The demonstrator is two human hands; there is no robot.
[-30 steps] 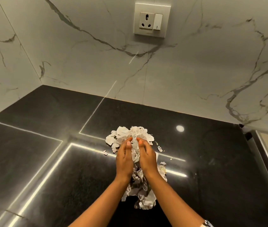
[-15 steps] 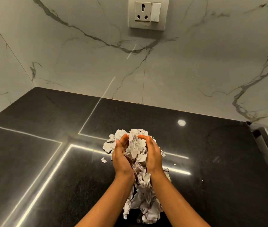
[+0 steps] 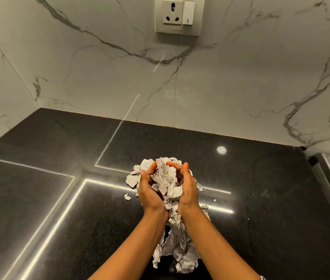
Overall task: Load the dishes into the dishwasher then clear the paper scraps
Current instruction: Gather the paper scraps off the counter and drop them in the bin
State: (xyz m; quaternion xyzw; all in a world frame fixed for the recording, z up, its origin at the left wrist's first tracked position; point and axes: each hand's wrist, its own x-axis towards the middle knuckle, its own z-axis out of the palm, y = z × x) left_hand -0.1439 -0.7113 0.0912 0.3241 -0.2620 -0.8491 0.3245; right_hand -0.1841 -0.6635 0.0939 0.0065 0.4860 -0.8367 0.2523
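- Between the curled fingers (image 3: 151, 167) of both hands, a wad of crumpled grey-white torn paper scraps (image 3: 166, 181) is sitting, cupped from either side.
- Left hand (image 3: 150, 191) and right hand (image 3: 188, 188) are facing each other, palms inward. Each hand's fingers are curling over the top of the wad, tips nearly meeting. I can't tell thumbs from fingers here.
- The rest of the pile is trailing down below the wrists and lying on the glossy black stone countertop (image 3: 271, 209). A fringe is poking out beyond the fingertips and outside the left knuckles.
- One small loose torn scrap (image 3: 127, 196) is lying apart on the stone, just outside the left hand. A couple of strays (image 3: 199, 186) are lying just outside the right hand.
- Handling, my read: the scraps are looking very light, soft and compressible, with zero cohesion. Pieces are likely going to spill from any gap, mostly under the heels of the palms.
- Grip: scooping from underneath at both flanks and squeezing inward is looking safer than pinching from the top, with the little fingers closing off the bottom.
- Not fragile. The stone is looking slick, so strays are probably going to slide rather than lift; raking them in toward the fingers is looking easier than picking each one up.
- Dishes and dishwasher aren't showing in view.
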